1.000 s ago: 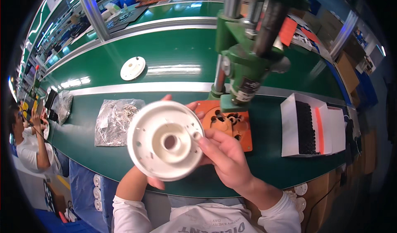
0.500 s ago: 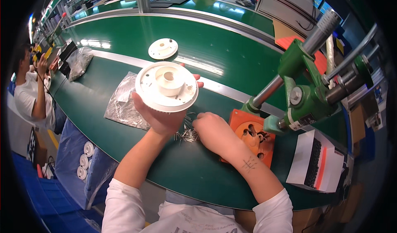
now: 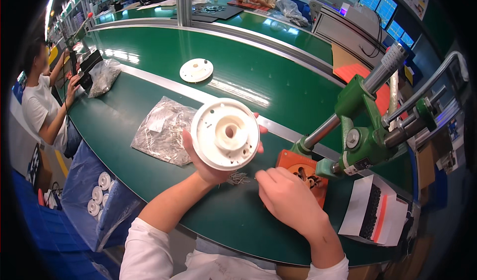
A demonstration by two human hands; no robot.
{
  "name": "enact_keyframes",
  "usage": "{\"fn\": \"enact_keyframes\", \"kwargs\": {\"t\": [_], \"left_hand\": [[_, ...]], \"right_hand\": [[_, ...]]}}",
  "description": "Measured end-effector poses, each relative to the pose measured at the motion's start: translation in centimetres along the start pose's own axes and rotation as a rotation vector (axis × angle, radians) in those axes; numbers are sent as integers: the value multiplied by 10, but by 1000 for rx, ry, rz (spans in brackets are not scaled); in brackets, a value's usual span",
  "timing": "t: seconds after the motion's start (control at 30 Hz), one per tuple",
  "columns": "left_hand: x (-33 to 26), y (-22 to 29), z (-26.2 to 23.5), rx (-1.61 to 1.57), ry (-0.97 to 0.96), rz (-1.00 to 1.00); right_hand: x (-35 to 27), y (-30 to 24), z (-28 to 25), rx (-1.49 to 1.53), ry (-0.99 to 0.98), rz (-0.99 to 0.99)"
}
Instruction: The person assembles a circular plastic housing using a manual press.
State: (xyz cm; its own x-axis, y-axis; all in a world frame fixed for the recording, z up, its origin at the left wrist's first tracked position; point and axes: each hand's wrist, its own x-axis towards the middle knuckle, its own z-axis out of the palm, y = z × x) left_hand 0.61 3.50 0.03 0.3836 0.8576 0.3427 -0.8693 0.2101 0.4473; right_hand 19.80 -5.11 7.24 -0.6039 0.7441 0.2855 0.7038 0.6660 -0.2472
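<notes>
Green bench: left hand [image 3: 206,163] grips white disc [image 3: 226,133], right hand [image 3: 288,198] pinched nr small pins [image 3: 238,179].

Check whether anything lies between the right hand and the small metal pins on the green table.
Nothing visible does. The right hand rests beside the small pile of metal pins, with bare green table between; the left hand holds the round white plastic disc above them.

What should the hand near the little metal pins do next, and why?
Probably pinch one pin: the right hand rests beside the small pile of thin metal pins, while the left hand holds the round white plastic disc up, holes facing up.
</notes>
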Motion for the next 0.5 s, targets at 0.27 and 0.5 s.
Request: {"fn": "enact_keyframes", "kwargs": {"t": [0.27, 0.5], "left_hand": [[-24, -15, 14, 137, -81, -304], [-33, -18, 24, 226, -89, -351]], "right_hand": [[-16, -2, -27, 214, 487, 13], [-25, -2, -31, 229, 474, 73]]}}
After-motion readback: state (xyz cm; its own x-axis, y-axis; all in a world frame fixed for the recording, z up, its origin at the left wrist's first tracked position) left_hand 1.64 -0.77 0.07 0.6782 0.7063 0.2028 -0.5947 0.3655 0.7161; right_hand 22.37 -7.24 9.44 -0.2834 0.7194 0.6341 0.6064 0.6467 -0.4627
